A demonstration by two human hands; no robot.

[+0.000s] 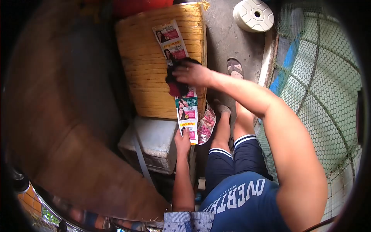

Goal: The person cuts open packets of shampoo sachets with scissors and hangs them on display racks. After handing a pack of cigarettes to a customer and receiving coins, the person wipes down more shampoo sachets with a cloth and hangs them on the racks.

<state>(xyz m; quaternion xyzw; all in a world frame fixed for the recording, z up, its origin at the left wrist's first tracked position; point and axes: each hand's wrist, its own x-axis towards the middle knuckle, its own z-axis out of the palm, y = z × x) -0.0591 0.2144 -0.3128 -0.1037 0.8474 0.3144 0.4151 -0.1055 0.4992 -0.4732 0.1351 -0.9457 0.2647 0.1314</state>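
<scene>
A long strip of Cream Silk sachets (187, 113) lies lengthwise over a large box wrapped in yellowish-brown tape (147, 73). The strip's near end hangs past the box edge, and my left hand (183, 141) pinches it there with the thumb on top. Across the middle of the strip, my right hand (192, 74) presses a bunched black and dark red cloth (177, 88), covering some sachets. This hand is slightly blurred, its fingers bent over the cloth. Under the strip's near end, a pink printed plastic pack (207, 123) leans beside the box.
A grey-white box (148, 141) stands near the taped box. Behind is a red object (141, 5); a white round plastic weight-like base (253, 15) rests on the floor. Green mesh (320, 81) runs along the right. A large brown blurred surface (77, 162) fills the left.
</scene>
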